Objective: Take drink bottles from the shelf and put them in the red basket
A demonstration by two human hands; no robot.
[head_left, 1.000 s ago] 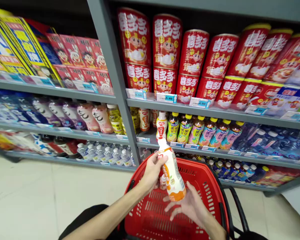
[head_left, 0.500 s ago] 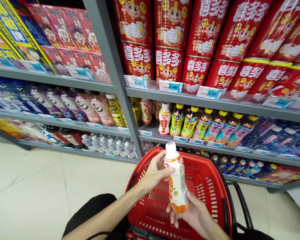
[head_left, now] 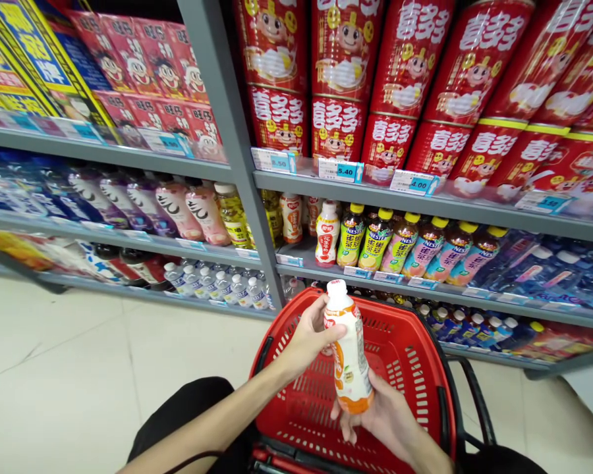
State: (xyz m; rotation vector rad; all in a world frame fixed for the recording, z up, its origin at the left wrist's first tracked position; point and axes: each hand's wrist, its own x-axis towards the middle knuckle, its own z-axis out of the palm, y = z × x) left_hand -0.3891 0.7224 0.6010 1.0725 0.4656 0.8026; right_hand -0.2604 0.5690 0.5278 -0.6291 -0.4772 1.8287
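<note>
A white drink bottle [head_left: 352,359] with an orange-and-white label and a white cap is held over the red shopping basket [head_left: 405,342], tilted a little, cap end away from me. My left hand [head_left: 310,336] grips its upper part from the left, with the thumb across the label below the cap. Around the base is my right hand [head_left: 378,411], thumb along the right side and fingers underneath. Part of the label is hidden behind the left thumb. Inside the basket, the slotted red bottom and walls show.
Beyond the basket stands a grey shelf [head_left: 242,131]. It carries red cans [head_left: 338,125], yellow-capped tea bottles [head_left: 375,243], a white-and-red bottle [head_left: 327,237], and clear small bottles [head_left: 222,286] lower down. The basket's black handle [head_left: 477,395] sticks out at right. Pale floor tiles [head_left: 69,355] lie at left.
The view has shifted slightly, so the shelf at left sits a little further right in the picture. Both hands keep hold of the bottle, nearly unmoved.
</note>
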